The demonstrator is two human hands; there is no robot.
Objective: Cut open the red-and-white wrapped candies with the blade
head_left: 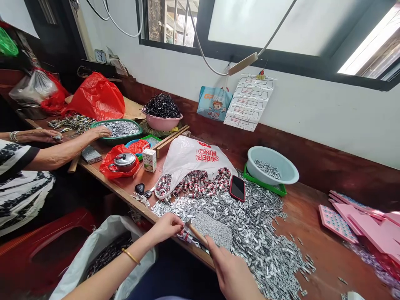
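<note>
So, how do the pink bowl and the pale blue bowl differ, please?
The pink bowl is heaped above its rim; the pale blue bowl is only partly filled. The pink bowl holds black pieces, while the pale blue bowl holds silvery pieces. Both bowls stand near the wall.

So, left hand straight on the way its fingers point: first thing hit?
Likely the grey metal head of the wooden-handled hammer, just beyond the left hand's fingertips; depth is unclear.

Grey speckled stone slab [215,228] obstructs near edge; brown wooden tabletop [305,207] open between silver metal plates [264,235], pink flat boards [365,225]
</note>
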